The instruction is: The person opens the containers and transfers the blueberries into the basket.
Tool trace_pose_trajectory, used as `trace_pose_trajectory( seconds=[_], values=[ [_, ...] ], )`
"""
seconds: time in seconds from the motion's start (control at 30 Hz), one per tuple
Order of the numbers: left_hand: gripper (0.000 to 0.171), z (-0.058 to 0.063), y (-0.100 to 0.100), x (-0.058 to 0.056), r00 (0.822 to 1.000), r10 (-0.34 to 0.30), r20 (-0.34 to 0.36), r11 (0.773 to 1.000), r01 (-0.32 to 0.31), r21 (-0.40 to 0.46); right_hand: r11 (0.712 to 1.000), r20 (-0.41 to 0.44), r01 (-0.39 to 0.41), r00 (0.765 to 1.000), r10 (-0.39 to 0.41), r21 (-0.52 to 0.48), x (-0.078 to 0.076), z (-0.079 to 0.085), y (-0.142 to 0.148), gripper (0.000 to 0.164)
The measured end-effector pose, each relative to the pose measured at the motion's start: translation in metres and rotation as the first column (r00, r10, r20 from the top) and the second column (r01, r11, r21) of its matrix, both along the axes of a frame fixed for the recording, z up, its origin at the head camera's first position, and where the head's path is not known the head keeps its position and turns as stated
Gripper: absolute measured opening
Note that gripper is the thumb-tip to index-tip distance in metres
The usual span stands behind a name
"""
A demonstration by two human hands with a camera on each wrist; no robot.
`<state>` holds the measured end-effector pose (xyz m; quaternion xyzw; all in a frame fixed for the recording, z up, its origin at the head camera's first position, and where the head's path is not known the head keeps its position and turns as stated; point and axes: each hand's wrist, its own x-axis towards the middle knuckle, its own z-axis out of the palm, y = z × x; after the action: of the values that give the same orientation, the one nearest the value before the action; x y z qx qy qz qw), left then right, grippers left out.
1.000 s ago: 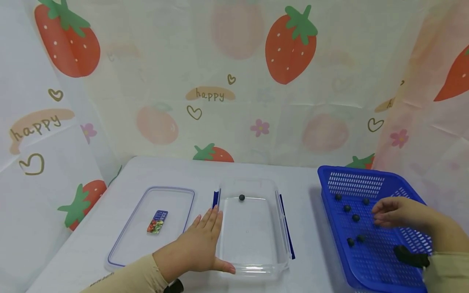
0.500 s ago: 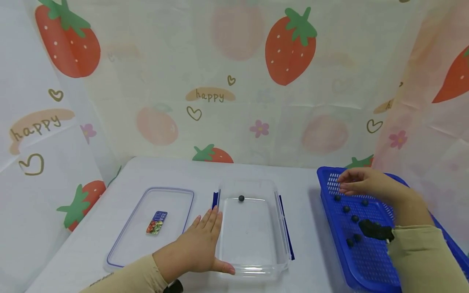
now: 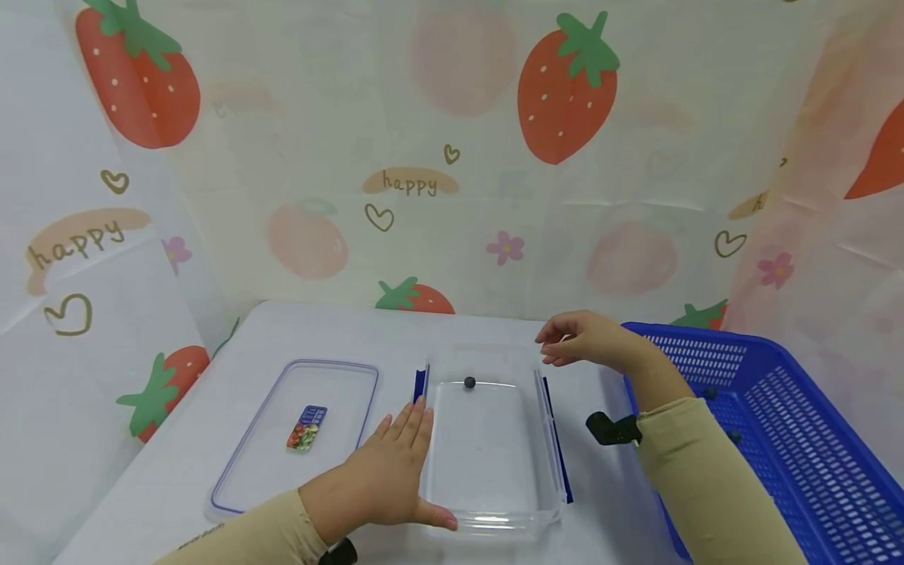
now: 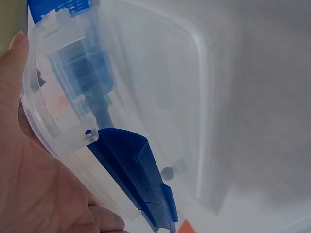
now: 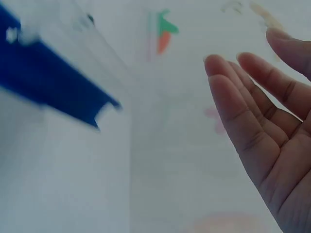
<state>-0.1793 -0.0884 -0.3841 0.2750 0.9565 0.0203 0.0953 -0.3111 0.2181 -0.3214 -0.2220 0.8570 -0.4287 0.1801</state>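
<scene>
A clear plastic food box [image 3: 483, 455] with blue side clips stands uncovered on the white table. One small dark ball, blueberry-like [image 3: 469, 383], lies inside near its far end. My left hand [image 3: 381, 475] rests along the box's left side, fingers straight and thumb at the near rim; in the left wrist view its palm [image 4: 43, 189] is beside the box wall and a blue clip [image 4: 133, 170]. Over the table by the box's far right corner hovers my right hand [image 3: 589, 339]. Its fingers are loosely bent, and the right wrist view shows nothing between thumb and fingertips [image 5: 226, 92].
A clear lid [image 3: 254, 471] with a blue seal and a printed label [image 3: 307, 428] lies left of the box. On the right stands a blue slotted basket [image 3: 812, 416]; dark balls [image 3: 709, 392] show in it, partly hidden by the right arm. A strawberry-print sheet [image 3: 487, 212] hangs behind.
My right hand has moved left from above the basket to the box's far right corner. The left hand stays in place, and the ball in the box has not moved.
</scene>
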Motion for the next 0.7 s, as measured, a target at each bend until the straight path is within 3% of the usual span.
trace_pose_trajectory(
  seconds=[0.23, 0.4, 0.7],
  values=[
    [0.128, -0.001, 0.001, -0.001, 1.0, 0.011, 0.001, 1.0, -0.011, -0.019, 0.999, 0.044, 0.043, 0.998, -0.045, 0.031, -0.01, -0.021, -0.049, 0.021],
    [0.131, -0.001, 0.0, -0.002, 1.0, 0.013, 0.004, 1.0, -0.013, -0.011, 0.99, 0.092, 0.114, 0.988, -0.122, 0.087, -0.02, -0.041, -0.077, 0.02],
    [0.129, -0.002, -0.001, -0.002, 1.0, -0.005, -0.022, 1.0, 0.005, 0.002, 0.927, 0.109, 0.182, 0.967, -0.229, 0.327, -0.024, -0.061, -0.117, 0.036]
  ],
)
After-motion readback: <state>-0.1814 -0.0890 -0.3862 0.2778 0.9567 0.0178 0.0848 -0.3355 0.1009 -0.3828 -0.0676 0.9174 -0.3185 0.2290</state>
